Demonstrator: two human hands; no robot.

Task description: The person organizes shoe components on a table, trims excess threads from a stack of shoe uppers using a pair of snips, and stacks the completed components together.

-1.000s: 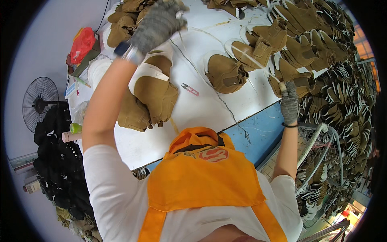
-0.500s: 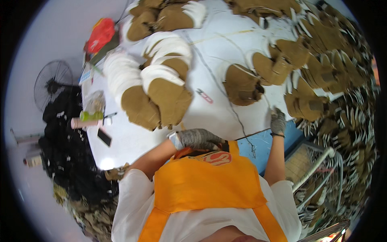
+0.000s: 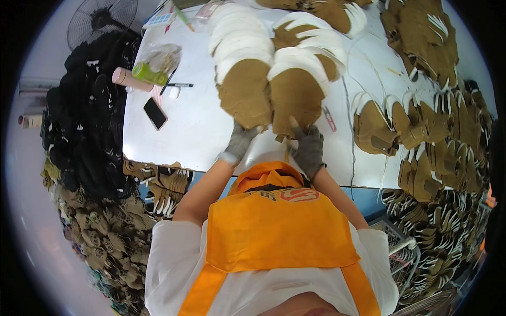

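Observation:
Two overlapping rows of rounded brown fabric pieces with white backs lie side by side on the white table. My left hand (image 3: 242, 141), in a grey glove, has its fingers closed at the near edge of the left brown fabric piece (image 3: 245, 90); part of the fingers is hidden by it. On the right brown fabric piece (image 3: 297, 94), the thumb of my gloved right hand (image 3: 308, 148) presses on the near edge, while the other fingers curl beside it. A small red-handled tool (image 3: 330, 119) lies just right of that row.
Left on the white table (image 3: 195, 142) are a phone (image 3: 155, 113), a pink bottle (image 3: 132, 79), a green container (image 3: 149, 73) and a pen (image 3: 180, 85). More brown pieces (image 3: 374, 129) lie to the right. Black items (image 3: 95, 121) are heaped beside the table. A cord (image 3: 352, 142) crosses it.
My view has turned left. My left hand has gone from the orange apron to the left row, and my right hand from the table's right near edge to the right row.

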